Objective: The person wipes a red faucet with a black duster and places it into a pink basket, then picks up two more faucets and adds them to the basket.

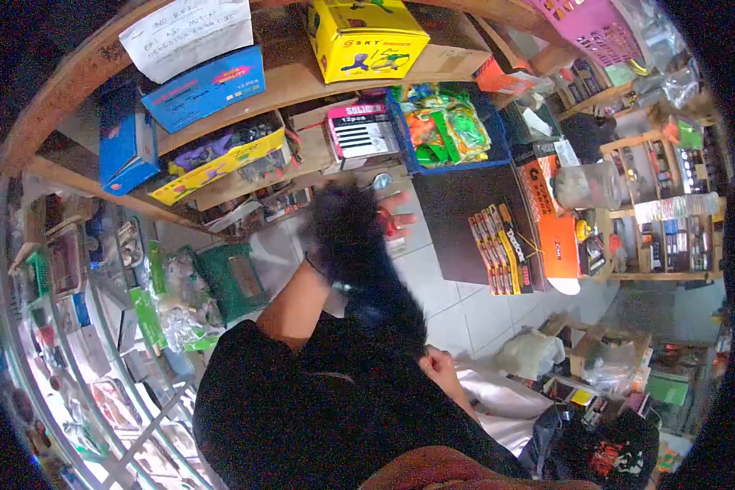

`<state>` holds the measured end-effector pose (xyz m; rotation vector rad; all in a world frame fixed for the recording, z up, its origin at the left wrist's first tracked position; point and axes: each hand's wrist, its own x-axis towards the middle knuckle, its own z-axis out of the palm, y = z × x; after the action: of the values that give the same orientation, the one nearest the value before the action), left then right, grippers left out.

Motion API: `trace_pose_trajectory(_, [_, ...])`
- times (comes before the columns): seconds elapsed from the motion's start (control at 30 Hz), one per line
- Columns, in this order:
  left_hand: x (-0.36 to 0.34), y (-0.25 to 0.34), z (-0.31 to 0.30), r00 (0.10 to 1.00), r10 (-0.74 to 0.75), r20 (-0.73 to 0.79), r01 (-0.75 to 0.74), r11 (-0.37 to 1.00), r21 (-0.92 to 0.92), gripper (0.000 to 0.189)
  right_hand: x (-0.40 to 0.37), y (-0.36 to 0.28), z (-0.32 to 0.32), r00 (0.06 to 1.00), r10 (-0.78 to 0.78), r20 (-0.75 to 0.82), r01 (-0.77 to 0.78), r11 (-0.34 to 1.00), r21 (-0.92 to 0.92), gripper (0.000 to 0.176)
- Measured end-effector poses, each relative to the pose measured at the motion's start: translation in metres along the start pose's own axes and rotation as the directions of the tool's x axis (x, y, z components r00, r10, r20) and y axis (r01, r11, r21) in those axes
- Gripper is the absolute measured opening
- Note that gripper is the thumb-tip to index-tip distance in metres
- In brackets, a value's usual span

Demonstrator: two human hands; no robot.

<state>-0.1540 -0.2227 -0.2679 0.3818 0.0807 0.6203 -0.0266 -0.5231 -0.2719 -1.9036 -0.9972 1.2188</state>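
Observation:
A black, furry-looking thing, blurred, stretches up from the front of my black shirt and hides most of my left hand. Beyond its right edge, my left fingertips show around a small red thing; I cannot tell its kind. A dark band circles my left wrist. Lower down, beside the right edge of the black area, my right hand is closed with its fingers curled in. What it may hold is hidden. Behind the left fingers is the pale tiled floor.
Overhead, a wooden shelf holds a yellow box and a blue box. A blue crate of colourful packets stands on a dark cabinet. Glass display shelving runs along the left; a green basket sits nearby. Cartons fill the lower right.

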Motion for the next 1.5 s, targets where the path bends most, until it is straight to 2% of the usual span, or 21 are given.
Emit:
trace_pose_trajectory(0.1, [-0.01, 0.009, 0.02, 0.96, 0.14, 0.245, -0.064, 0.954, -0.292, 0.071, 0.006, 0.008, 0.002, 0.994, -0.109, 0.024, 0.11, 0.993, -0.04, 0.027])
trace_pose_trajectory(0.13, [-0.004, 0.008, 0.028, 0.988, 0.11, -0.112, -0.146, 0.903, -0.403, 0.071, 0.008, 0.014, 0.003, 0.997, -0.055, -0.05, 0.059, 0.995, 0.082, 0.027])
trace_pose_trajectory(0.23, [0.001, -0.002, 0.025, 0.998, 0.057, 0.017, -0.045, 0.916, -0.4, 0.069, 0.014, 0.017, -0.014, 1.0, -0.015, -0.027, 0.019, 0.989, 0.149, 0.026])
trace_pose_trajectory(0.3, [0.029, -0.025, -0.007, 0.984, 0.017, 0.176, -0.015, 1.0, -0.013, 0.072, 0.017, 0.011, -0.031, 0.992, -0.019, 0.127, 0.014, 0.999, 0.037, 0.024])
trace_pose_trajectory(0.33, [0.04, -0.024, -0.009, 0.952, 0.022, 0.306, 0.021, 0.991, -0.135, 0.071, 0.021, 0.008, -0.037, 0.99, -0.06, 0.126, 0.058, 0.998, 0.018, 0.025])
trace_pose_trajectory(0.37, [0.046, -0.031, -0.007, 0.975, 0.014, 0.221, -0.006, 0.999, -0.036, 0.073, 0.026, 0.017, -0.041, 0.99, -0.078, 0.116, 0.074, 0.997, 0.036, 0.025])
trace_pose_trajectory(0.43, [0.039, -0.025, 0.052, 0.983, 0.067, 0.172, -0.017, 0.961, -0.274, 0.074, 0.032, 0.041, -0.049, 0.998, -0.056, -0.036, 0.059, 0.994, 0.087, 0.025])
trace_pose_trajectory(0.47, [0.05, -0.029, 0.059, 0.988, 0.109, -0.107, -0.135, 0.947, -0.29, 0.074, 0.033, 0.042, -0.055, 0.997, -0.065, -0.04, 0.069, 0.992, 0.105, 0.025])
trace_pose_trajectory(0.5, [0.055, -0.033, 0.066, 0.992, 0.088, -0.091, -0.114, 0.937, -0.33, 0.071, 0.035, 0.042, -0.061, 0.996, -0.085, -0.019, 0.086, 0.994, 0.063, 0.025])
trace_pose_trajectory(0.57, [0.065, -0.046, 0.06, 0.931, 0.13, 0.341, -0.099, 0.99, -0.105, 0.07, 0.038, 0.043, -0.076, 0.993, -0.114, 0.009, 0.114, 0.993, 0.037, 0.024])
trace_pose_trajectory(0.6, [0.083, -0.051, 0.029, 0.937, 0.011, 0.35, 0.065, 0.977, -0.203, 0.07, 0.04, 0.04, -0.085, 0.987, -0.158, 0.038, 0.159, 0.987, -0.016, 0.023])
trace_pose_trajectory(0.67, [0.078, -0.051, 0.068, 0.983, 0.058, 0.174, -0.031, 0.988, -0.151, 0.071, 0.046, 0.051, -0.096, 0.975, -0.209, 0.076, 0.213, 0.976, -0.051, 0.021])
trace_pose_trajectory(0.73, [0.079, -0.055, 0.062, 0.987, 0.103, -0.122, -0.123, 0.977, -0.176, 0.077, 0.055, 0.076, -0.1, 0.994, -0.107, -0.009, 0.107, 0.974, 0.202, 0.021])
trace_pose_trajectory(0.87, [0.096, -0.067, 0.068, 0.965, 0.041, 0.26, 0.022, 0.972, -0.233, 0.086, 0.053, 0.05, -0.128, 0.959, -0.251, 0.133, 0.261, 0.963, -0.065, 0.023])
trace_pose_trajectory(1.0, [0.098, -0.071, 0.077, 0.996, 0.069, 0.06, -0.058, 0.984, -0.168, 0.083, 0.059, 0.067, -0.127, 0.963, -0.262, 0.063, 0.264, 0.964, -0.034, 0.024])
trace_pose_trajectory(1.1, [0.096, -0.068, 0.078, 0.992, 0.07, -0.11, -0.088, 0.982, -0.168, 0.073, 0.059, 0.063, -0.117, 0.998, -0.064, 0.025, 0.06, 0.988, 0.145, 0.025])
trace_pose_trajectory(1.2, [0.114, -0.052, 0.05, 0.854, -0.011, 0.519, 0.091, 0.987, -0.13, 0.072, 0.059, 0.044, -0.113, 0.953, -0.297, 0.059, 0.3, 0.953, -0.049, 0.024])
trace_pose_trajectory(1.23, [0.108, -0.047, 0.052, 0.852, -0.005, 0.524, 0.092, 0.986, -0.139, 0.072, 0.061, 0.042, -0.107, 0.955, -0.292, 0.057, 0.295, 0.954, -0.059, 0.024])
trace_pose_trajectory(1.3, [0.088, -0.031, 0.081, 0.996, 0.074, 0.056, -0.055, 0.958, -0.28, 0.072, 0.063, 0.036, -0.092, 0.992, -0.106, -0.068, 0.114, 0.985, 0.126, 0.023])
trace_pose_trajectory(1.33, [0.094, -0.024, 0.034, 0.993, 0.087, -0.077, -0.103, 0.967, -0.233, 0.072, 0.063, 0.031, -0.083, 0.998, 0.008, -0.07, 0.01, 0.966, 0.258, 0.022])
trace_pose_trajectory(1.5, [0.095, 0.009, 0.009, 0.938, 0.007, 0.346, 0.132, 0.917, -0.377, 0.093, 0.063, 0.001, -0.049, 0.989, -0.145, 0.028, 0.145, 0.989, 0.003, 0.028])
